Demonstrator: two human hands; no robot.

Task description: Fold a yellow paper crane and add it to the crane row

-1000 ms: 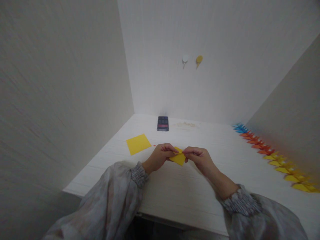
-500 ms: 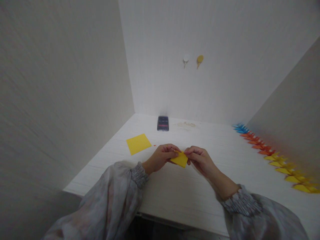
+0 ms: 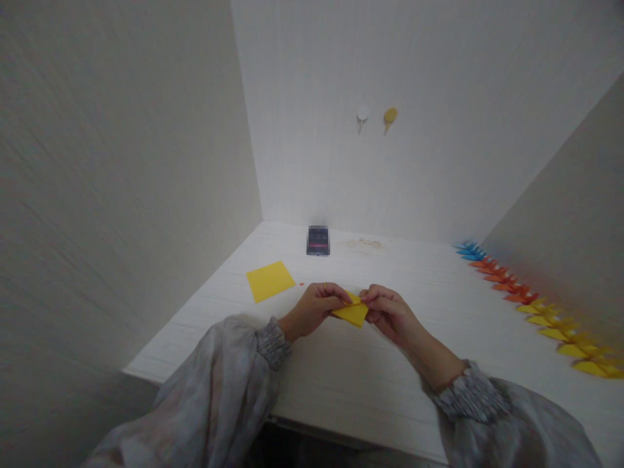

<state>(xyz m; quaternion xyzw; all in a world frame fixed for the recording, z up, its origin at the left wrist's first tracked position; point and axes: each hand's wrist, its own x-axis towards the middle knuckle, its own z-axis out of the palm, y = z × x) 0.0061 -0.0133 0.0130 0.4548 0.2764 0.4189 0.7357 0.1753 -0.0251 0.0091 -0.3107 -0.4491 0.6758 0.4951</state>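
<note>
Left hand (image 3: 314, 309) and right hand (image 3: 390, 311) pinch the folded yellow origami paper (image 3: 353, 315); its upper flap's showing again, folding apparently unfinished!

The white counter (image 3: 341, 383) carries a yellow sheet (image 3: 270, 281) at left, an orange scrap (image 3: 301, 284) just beside it, a dark device (image 3: 318, 240) far back, and folded coloured papers (image 3: 521, 297) lining the right.
</note>
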